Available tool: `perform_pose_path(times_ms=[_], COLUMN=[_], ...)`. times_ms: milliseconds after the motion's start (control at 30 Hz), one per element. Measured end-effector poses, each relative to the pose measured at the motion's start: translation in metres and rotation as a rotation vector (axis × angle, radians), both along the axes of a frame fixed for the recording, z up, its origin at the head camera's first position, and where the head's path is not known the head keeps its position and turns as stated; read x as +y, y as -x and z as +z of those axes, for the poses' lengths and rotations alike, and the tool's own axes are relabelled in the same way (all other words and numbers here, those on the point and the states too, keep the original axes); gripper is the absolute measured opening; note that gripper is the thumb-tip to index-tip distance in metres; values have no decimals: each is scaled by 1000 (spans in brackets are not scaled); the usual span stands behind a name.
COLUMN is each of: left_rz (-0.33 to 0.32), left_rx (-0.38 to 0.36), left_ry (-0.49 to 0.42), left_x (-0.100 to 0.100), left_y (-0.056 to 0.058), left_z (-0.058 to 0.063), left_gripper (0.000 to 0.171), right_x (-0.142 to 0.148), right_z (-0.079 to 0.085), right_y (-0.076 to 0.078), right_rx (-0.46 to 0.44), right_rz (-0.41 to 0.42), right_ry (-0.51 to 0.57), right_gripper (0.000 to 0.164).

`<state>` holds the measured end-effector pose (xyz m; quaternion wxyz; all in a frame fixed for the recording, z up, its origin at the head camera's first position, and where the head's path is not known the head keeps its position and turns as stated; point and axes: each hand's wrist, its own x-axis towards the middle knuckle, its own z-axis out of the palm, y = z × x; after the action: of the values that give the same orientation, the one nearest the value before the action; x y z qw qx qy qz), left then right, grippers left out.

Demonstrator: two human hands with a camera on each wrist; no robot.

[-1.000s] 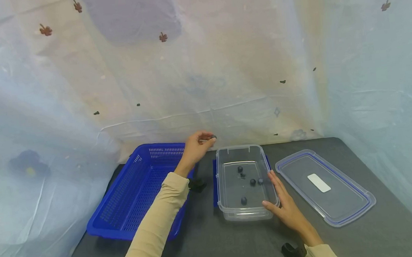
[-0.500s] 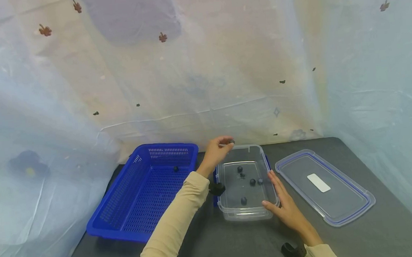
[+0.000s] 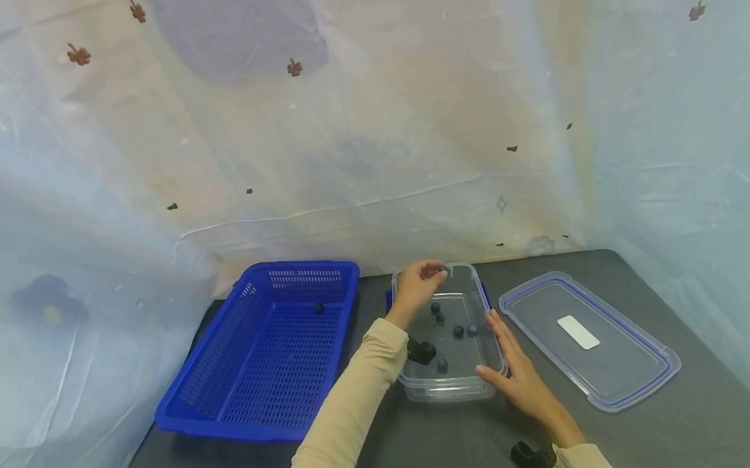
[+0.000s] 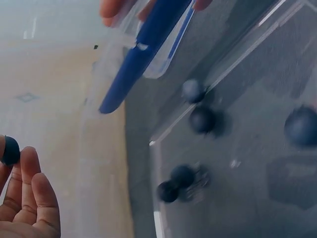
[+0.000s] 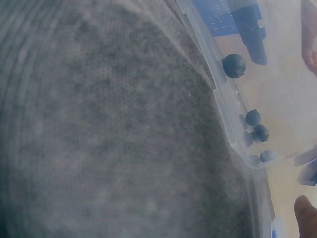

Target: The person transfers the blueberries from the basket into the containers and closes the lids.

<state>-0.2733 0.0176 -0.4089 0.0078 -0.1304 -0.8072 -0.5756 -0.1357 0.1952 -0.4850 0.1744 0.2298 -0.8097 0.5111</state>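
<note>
My left hand (image 3: 432,272) hovers over the far end of a clear plastic container (image 3: 452,389) and pinches a small dark ball (image 4: 9,150) at its fingertips. Several dark balls lie on the container's floor, among them one near the front (image 3: 442,365) and one in the middle (image 3: 458,331). My right hand (image 3: 501,347) rests with straight fingers along the container's right wall, thumb at the front corner. The right wrist view shows the same balls (image 5: 234,65) through the wall.
A blue mesh basket (image 3: 230,414) stands left of the container with one dark ball (image 3: 318,308) near its far end. The container's clear lid (image 3: 631,383) with blue trim lies flat on the right. A pale sheet hangs behind and beside the dark table (image 3: 418,444).
My left hand has carried the ball rightward from beside the basket's far corner to above the container's far end. The right hand has stayed on the container.
</note>
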Motion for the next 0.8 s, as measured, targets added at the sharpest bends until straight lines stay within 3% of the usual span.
perform_pose_path(times_ms=[200,400,667,800], left_rz=[28,72,149,180], left_rx=[-32,-55,-96,-103], left_ry=[-54,-31,-34,22], left_x=[12,21,26,26], left_y=[-1,-2,2,3], left_z=[-16,-24,-39,-45], left_gripper=[24,26,26,22], right_x=[9,12,2,-2], right_z=[-23,-28,-4,7], right_y=[13,15,3,-4], right_rx=[-2,-17,0,-14], right_rz=[5,24,6,-2], right_ry=[-16,-23,0,-6], right_gripper=[86,86,82,80])
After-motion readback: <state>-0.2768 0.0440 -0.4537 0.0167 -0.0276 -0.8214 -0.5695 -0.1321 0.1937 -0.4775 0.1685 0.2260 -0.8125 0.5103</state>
